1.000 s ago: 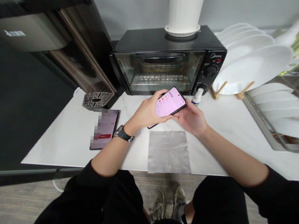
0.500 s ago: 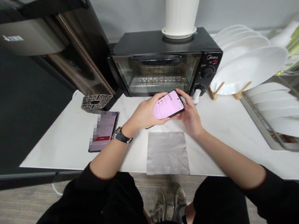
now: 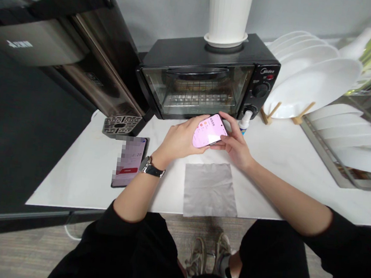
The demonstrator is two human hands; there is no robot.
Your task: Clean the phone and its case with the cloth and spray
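A smartphone [image 3: 209,132] with a lit pink screen is held above the counter, tilted sideways. My left hand [image 3: 182,138] is wrapped round its left end, and a black-strapped watch sits on that wrist. My right hand [image 3: 235,146] grips the other end, its thumb on the screen's lower right corner. Beneath the hands a grey cloth [image 3: 211,189] lies flat, slightly over the counter's front edge. Behind my right hand stands a small white spray bottle [image 3: 245,120], partly hidden. A second phone [image 3: 130,164] lies face up left of my left wrist.
A black toaster oven [image 3: 197,87] stands at the back, with a white pot [image 3: 229,16] on top. At left is a drink dispenser [image 3: 121,125]. White plates [image 3: 318,86] in a wooden rack and a metal dish rack [image 3: 321,156] fill the right side of the white counter [image 3: 76,181].
My right thumb has come down from the phone's edge onto its screen. The view has shifted slightly, and more of the spray bottle shows. The cloth has stayed put.
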